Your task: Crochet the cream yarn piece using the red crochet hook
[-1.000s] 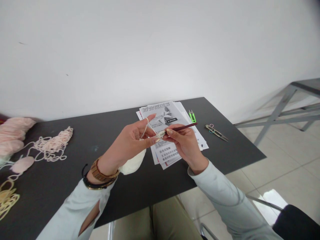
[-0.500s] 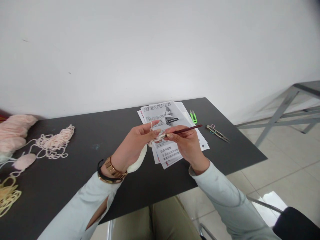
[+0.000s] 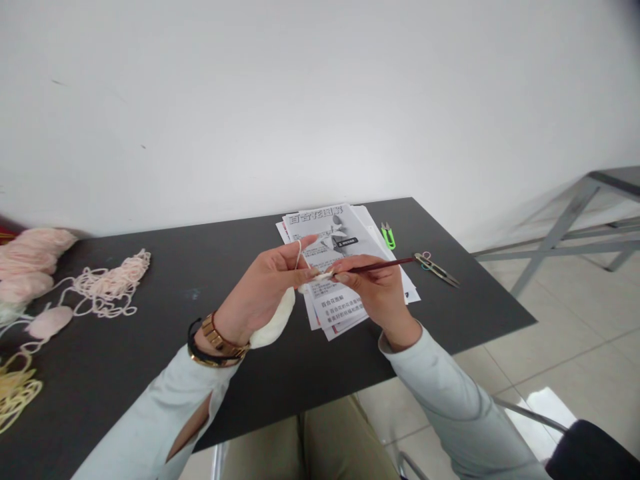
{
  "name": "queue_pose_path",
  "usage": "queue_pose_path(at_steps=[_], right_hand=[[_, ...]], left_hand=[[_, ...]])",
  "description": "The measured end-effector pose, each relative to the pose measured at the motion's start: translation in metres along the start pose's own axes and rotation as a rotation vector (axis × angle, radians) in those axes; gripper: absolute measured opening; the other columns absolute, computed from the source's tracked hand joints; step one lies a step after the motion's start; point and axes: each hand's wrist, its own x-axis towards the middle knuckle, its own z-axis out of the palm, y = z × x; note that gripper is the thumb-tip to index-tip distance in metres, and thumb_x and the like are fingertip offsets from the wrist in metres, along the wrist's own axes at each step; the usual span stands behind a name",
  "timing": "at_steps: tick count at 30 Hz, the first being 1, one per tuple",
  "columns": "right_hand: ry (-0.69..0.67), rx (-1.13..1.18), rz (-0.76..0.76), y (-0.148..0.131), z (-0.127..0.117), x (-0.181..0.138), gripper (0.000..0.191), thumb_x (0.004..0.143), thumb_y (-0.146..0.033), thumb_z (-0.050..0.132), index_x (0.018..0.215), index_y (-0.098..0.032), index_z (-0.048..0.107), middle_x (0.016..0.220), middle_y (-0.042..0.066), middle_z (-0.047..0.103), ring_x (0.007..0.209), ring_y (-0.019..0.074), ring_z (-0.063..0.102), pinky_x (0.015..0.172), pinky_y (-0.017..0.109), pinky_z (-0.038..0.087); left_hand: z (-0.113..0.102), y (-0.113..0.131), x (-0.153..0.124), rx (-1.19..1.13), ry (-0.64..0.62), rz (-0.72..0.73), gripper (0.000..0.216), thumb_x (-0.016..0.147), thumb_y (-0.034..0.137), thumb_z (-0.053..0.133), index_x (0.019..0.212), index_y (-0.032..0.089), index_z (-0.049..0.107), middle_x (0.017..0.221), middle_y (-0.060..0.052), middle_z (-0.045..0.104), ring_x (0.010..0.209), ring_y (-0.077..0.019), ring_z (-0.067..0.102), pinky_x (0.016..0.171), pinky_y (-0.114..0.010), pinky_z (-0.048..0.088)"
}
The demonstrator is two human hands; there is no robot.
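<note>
My right hand (image 3: 376, 288) is closed around a dark red crochet hook (image 3: 383, 265), whose shaft points off to the right. Between the two hands sits a small strip of white crochet work (image 3: 325, 275). My left hand (image 3: 273, 283) pinches that piece between thumb and fingers, and a strand of white yarn (image 3: 299, 252) loops over its raised index finger. A white yarn ball (image 3: 275, 323) shows behind the left wrist, partly hidden by it. The hook's tip is hidden at the stitches and the right fingertips.
Printed sheets (image 3: 345, 317) lie under the hands on the dark table (image 3: 200, 383). Green thread snips (image 3: 388, 236) and metal snips (image 3: 436, 269) lie to the right. At the left are pink yarn skeins (image 3: 33, 260), loose pink yarn (image 3: 113, 283) and yellow yarn (image 3: 17, 393).
The crochet hook has turned flatter, and its back end reaches further right. My left hand has shifted slightly left and its index finger is raised a little. More of the white ball shows.
</note>
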Motion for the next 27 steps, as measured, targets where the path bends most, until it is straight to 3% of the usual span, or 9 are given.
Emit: queue_pose_path(at_steps=[6,11,17,21,27], right_hand=[[0.01,0.12,0.072,0.0037,0.0011,0.0012,0.01,0.071,-0.023,0.081,0.079,-0.025,0.076,0.081,0.0,0.076,0.072,0.0156,0.071,0.071,0.03,0.06],[-0.002,0.125,0.082,0.0038,0.0051,-0.0009,0.011,0.07,-0.023,0.082,0.078,-0.024,0.076,0.08,0.0,0.076,0.074,0.0167,0.071,0.073,0.032,0.06],[-0.02,0.083,0.024,0.0003,0.0045,-0.0004,0.011,0.072,-0.018,0.08,0.078,-0.026,0.076,0.081,-0.001,0.076,0.078,0.0163,0.071,0.075,0.031,0.059],[-0.021,0.027,-0.024,-0.0038,0.0034,-0.0007,0.01,0.072,-0.019,0.079,0.077,-0.027,0.076,0.081,0.0,0.076,0.079,0.0184,0.071,0.074,0.034,0.059],[-0.065,-0.05,-0.077,-0.0018,0.0035,-0.0015,0.011,0.074,-0.018,0.077,0.08,-0.028,0.076,0.083,0.0,0.076,0.081,0.0183,0.07,0.076,0.034,0.059]], left_hand=[[0.0007,-0.0011,0.0021,-0.198,-0.013,-0.06,0.046,0.073,0.008,0.072,0.118,0.014,0.067,0.078,-0.002,0.068,0.071,-0.0112,0.06,0.073,-0.024,0.043],[0.0027,-0.0017,-0.0014,-0.293,-0.069,-0.121,0.045,0.073,0.008,0.072,0.117,0.013,0.068,0.069,0.0,0.064,0.063,-0.008,0.055,0.063,-0.021,0.04],[0.0069,-0.0004,-0.0024,-0.116,-0.001,0.005,0.046,0.074,0.016,0.076,0.119,0.021,0.069,0.08,0.0,0.068,0.073,-0.0098,0.058,0.074,-0.024,0.042],[0.005,-0.0004,-0.0009,0.058,0.056,-0.019,0.045,0.077,0.03,0.075,0.12,0.019,0.069,0.079,-0.001,0.068,0.072,-0.0109,0.056,0.073,-0.026,0.04],[0.0012,-0.0073,-0.0008,0.153,0.012,0.058,0.056,0.073,0.025,0.078,0.127,0.018,0.063,0.074,0.002,0.065,0.073,-0.0111,0.056,0.083,-0.029,0.041]])
